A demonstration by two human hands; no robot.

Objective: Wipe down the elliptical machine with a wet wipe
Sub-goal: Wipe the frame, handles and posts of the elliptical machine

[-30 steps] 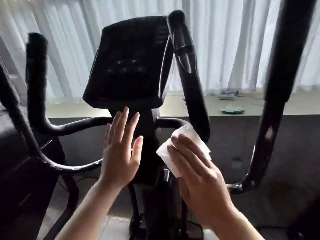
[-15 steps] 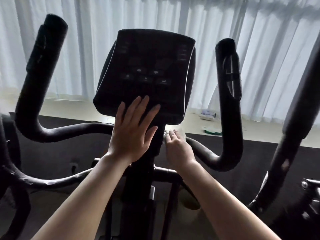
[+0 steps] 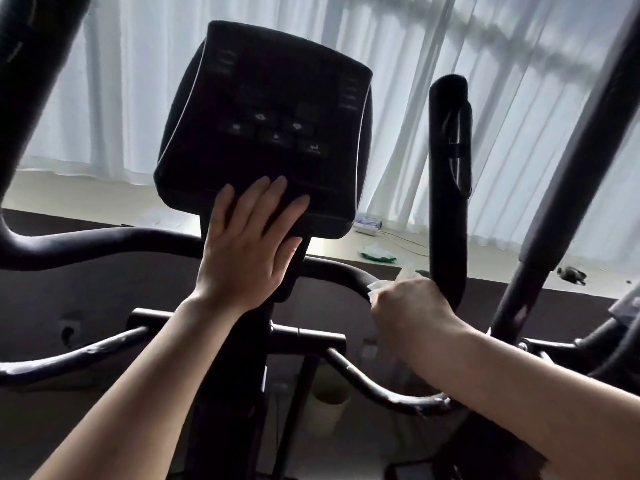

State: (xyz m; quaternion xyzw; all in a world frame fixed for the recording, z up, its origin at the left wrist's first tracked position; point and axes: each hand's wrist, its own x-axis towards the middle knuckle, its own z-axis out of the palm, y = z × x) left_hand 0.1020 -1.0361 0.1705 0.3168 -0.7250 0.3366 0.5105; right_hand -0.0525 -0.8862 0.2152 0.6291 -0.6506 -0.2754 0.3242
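Note:
The black elliptical's console (image 3: 266,126) fills the centre of the view, with curved black handlebars on both sides. My left hand (image 3: 247,251) lies flat with straight fingers against the console's lower edge and its post. My right hand (image 3: 412,306) curls round the bend of the right inner handlebar (image 3: 446,174). It presses a white wet wipe (image 3: 388,282) onto the bar. Only a crumpled edge of the wipe shows above my knuckles.
The right swing arm (image 3: 571,161) slants up at the right, another thick arm (image 3: 31,81) rises at the far left. A lower crossbar (image 3: 304,336) and scuffed lower grips run beneath my forearms. White curtains hang behind a sill holding a green-white packet (image 3: 377,254).
My right hand slid the wipe rightward from the console post along the handlebar to its bend. My left hand stayed near the console's lower edge. The camera moved closer.

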